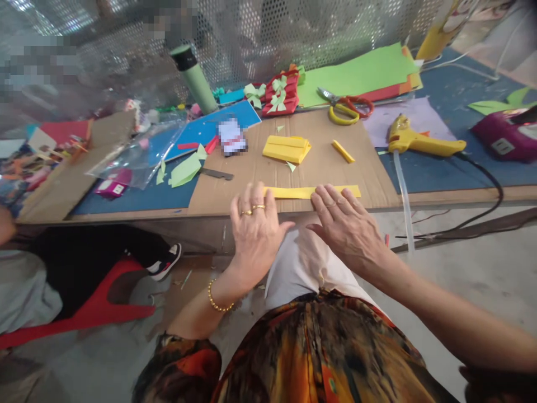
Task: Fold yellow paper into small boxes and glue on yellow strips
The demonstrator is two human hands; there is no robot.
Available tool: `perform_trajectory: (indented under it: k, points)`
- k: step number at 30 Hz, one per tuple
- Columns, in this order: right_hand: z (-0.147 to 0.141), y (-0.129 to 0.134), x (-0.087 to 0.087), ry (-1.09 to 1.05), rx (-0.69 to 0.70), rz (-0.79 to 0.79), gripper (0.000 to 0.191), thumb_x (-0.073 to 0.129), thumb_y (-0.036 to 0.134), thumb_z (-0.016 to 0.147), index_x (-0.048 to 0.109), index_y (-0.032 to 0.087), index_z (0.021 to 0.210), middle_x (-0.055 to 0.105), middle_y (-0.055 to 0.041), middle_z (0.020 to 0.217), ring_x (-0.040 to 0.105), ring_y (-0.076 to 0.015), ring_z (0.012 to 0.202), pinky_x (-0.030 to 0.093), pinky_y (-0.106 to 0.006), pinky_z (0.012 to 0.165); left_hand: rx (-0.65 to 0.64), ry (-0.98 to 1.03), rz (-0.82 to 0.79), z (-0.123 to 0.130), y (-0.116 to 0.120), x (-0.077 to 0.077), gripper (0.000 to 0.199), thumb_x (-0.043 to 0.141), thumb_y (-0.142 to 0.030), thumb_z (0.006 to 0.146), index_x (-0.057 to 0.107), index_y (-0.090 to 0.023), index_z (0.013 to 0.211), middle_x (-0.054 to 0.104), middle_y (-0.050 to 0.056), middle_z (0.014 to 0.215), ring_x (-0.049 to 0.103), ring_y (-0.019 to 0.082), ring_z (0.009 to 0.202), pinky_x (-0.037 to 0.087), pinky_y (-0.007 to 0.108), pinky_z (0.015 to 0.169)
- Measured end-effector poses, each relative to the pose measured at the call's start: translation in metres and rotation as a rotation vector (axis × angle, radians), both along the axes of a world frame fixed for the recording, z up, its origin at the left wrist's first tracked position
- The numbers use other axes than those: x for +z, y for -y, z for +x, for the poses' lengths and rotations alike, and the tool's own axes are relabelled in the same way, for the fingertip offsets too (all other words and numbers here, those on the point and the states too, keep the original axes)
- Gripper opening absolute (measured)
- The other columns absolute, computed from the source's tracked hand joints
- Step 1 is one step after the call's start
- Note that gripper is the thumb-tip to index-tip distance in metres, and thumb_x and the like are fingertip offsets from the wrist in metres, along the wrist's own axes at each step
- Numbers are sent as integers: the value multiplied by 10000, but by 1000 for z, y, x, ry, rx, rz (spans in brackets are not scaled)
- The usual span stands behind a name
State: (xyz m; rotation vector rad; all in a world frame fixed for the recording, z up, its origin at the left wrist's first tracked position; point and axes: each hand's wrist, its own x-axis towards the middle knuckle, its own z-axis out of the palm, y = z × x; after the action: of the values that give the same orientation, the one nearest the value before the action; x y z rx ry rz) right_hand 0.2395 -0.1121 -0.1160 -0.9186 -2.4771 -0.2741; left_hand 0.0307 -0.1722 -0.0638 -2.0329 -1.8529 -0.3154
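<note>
A yellow paper strip (293,193) lies lengthwise along the front edge of a cardboard sheet (247,173). Flat over its left end rests my left hand (255,226), fingers stretched out. My right hand (342,221) lies flat on the strip's right part, its fingers straight and the thumb apart. Beyond them sit a folded yellow paper bundle (286,149) and a small narrow yellow paper roll (343,151). A dark blade (217,174) is on the cardboard to the left of my left hand.
Scissors (348,106) and a yellow glue gun (423,140) lie to the right, with a clear stick hanging over the table edge. Behind are a phone (232,136), a green bottle (195,78) and green paper (361,75). Someone sits on a red chair (96,305) at left.
</note>
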Motion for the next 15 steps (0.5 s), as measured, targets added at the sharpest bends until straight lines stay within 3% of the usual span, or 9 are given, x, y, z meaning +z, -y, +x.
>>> perform_trajectory:
  k: [4, 7, 9, 12, 15]
  points:
    - [-2, -2, 14, 46, -27, 3, 462, 486, 358, 1138, 627, 77, 1478, 655, -266, 1537, 621, -376, 1398, 528, -525, 1130, -236, -57, 12, -6, -21, -3, 325, 621, -260, 1089, 713, -110, 1363, 791, 190, 1299, 728, 328, 1145, 524, 484, 989]
    - [3, -6, 29, 76, -35, -16, 385, 477, 404, 1143, 719, 130, 1267, 738, -210, 1222, 658, -323, 1055, 549, -430, 865, -314, -88, 10, -18, -30, 0, 214, 598, -233, 1098, 752, -133, 1208, 811, 132, 1115, 714, 291, 1008, 502, 437, 872]
    - [9, -11, 38, 105, 10, -27, 334, 460, 338, 1152, 734, 148, 1124, 713, -154, 1043, 604, -278, 911, 497, -391, 792, -353, -116, 36, -25, -32, 2, 206, 562, -172, 1101, 752, -134, 1172, 799, 111, 1062, 700, 274, 967, 490, 418, 845]
    - [17, -19, 46, 154, 65, -74, 274, 469, 161, 1120, 731, 132, 1042, 691, -137, 1006, 563, -251, 885, 447, -368, 773, -371, -173, 58, -32, -33, 5, 250, 509, -98, 1095, 755, -134, 1114, 770, 98, 982, 677, 265, 911, 478, 389, 798]
    - [18, -26, 57, 239, 59, -131, 224, 513, 87, 1072, 734, 106, 1051, 694, -159, 1050, 555, -254, 911, 399, -360, 716, -374, -240, 77, -32, -36, 8, 258, 511, -68, 1074, 750, -135, 1003, 746, 104, 927, 667, 271, 874, 471, 376, 759]
